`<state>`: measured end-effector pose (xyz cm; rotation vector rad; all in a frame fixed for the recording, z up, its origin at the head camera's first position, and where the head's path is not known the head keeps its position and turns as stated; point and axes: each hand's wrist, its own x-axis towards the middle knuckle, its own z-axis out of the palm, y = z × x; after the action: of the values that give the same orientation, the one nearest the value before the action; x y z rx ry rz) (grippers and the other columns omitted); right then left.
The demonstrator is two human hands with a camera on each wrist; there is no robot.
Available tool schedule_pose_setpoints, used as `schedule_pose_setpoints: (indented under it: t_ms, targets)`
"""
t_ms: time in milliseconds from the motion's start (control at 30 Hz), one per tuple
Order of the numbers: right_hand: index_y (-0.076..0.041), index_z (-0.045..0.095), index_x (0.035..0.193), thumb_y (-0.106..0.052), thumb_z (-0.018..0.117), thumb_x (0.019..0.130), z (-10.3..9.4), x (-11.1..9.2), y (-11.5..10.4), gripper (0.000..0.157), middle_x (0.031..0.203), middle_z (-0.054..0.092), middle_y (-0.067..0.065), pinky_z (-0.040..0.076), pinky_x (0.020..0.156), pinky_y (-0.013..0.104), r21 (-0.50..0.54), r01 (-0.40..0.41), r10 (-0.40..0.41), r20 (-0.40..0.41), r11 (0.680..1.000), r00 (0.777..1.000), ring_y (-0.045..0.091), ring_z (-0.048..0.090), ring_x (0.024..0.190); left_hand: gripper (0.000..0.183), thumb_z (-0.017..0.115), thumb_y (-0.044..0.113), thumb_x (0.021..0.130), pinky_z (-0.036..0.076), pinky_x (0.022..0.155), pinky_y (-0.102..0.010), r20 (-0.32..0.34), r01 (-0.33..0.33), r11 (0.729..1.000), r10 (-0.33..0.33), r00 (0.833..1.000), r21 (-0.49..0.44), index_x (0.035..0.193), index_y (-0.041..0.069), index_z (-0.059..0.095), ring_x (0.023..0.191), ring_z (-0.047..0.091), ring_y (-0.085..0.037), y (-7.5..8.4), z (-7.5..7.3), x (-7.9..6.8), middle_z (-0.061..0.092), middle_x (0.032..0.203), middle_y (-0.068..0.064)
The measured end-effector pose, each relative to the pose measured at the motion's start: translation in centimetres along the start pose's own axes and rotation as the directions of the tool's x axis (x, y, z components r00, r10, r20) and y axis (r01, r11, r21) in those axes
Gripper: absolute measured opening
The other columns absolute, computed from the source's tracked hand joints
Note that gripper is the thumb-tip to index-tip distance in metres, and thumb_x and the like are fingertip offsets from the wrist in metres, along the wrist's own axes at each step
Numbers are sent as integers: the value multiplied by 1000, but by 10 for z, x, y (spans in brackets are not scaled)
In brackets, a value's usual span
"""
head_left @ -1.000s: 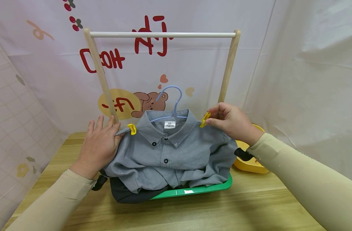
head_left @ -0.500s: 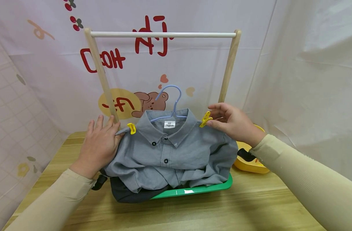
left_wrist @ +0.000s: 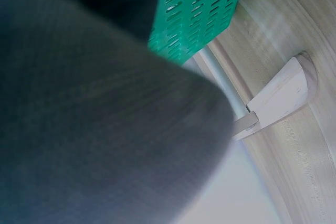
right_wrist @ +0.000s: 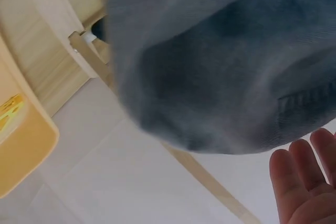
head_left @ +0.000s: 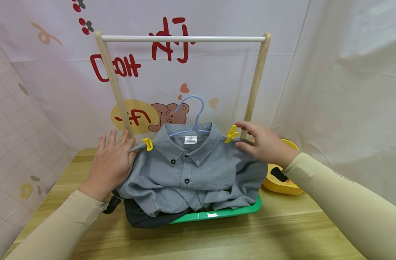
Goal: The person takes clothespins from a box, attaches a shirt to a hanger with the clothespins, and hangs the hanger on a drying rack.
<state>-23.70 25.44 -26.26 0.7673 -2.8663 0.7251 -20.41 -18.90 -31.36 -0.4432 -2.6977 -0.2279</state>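
Note:
A grey button-up shirt (head_left: 210, 173) sits on a blue hanger (head_left: 201, 108), upright above a green basket (head_left: 214, 215). My left hand (head_left: 111, 164) holds its left-side shoulder between thumb and index finger, the other fingers stretched out. Near that hand a yellow clothespin (head_left: 148, 144) grips the shoulder. A second yellow clothespin (head_left: 231, 134) grips the other shoulder, its handles pointing up. Just right of it is my right hand (head_left: 266, 144), thumb and fingers apart, holding nothing. The shirt cloth (left_wrist: 131, 129) blocks most of the left wrist view; fingertips (right_wrist: 286, 174) show below the sleeve in the right wrist view.
A wooden rack with a white rail (head_left: 185, 38) stands behind the shirt. At the right, a yellow tray (head_left: 283, 187) contains yellow clothespins (right_wrist: 9, 109). Dark cloth (head_left: 146, 216) hangs over the basket's front left, on the wooden table (head_left: 172, 242).
My right hand has let go of the right-side clothespin and moved slightly right, its fingers spreading. That clothespin stays on the shoulder. The left hand has kept its place.

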Motion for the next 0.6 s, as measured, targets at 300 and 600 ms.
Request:
schedule_pose_setpoints:
  t_ms: [300,600]
  targets:
    - [-1,44,157,-20,73,100,3,1,6,67,157,52,21,41,117,63,-62,24,-23,12,998,1000,44,50,144,47,53,21,108,16,122,-77,0,2,1000,-2,1000,-4,147,-6,57,151,29,-62,0,0,0,45,158,-33]
    - [-1,43,158,-21,73,100,6,2,11,68,155,54,23,43,116,64,-96,24,-23,16,995,1000,46,54,138,48,53,21,108,15,122,-77,6,4,1000,-4,1000,-14,147,-6,56,151,28,-62,-1,1,0,45,159,-32]
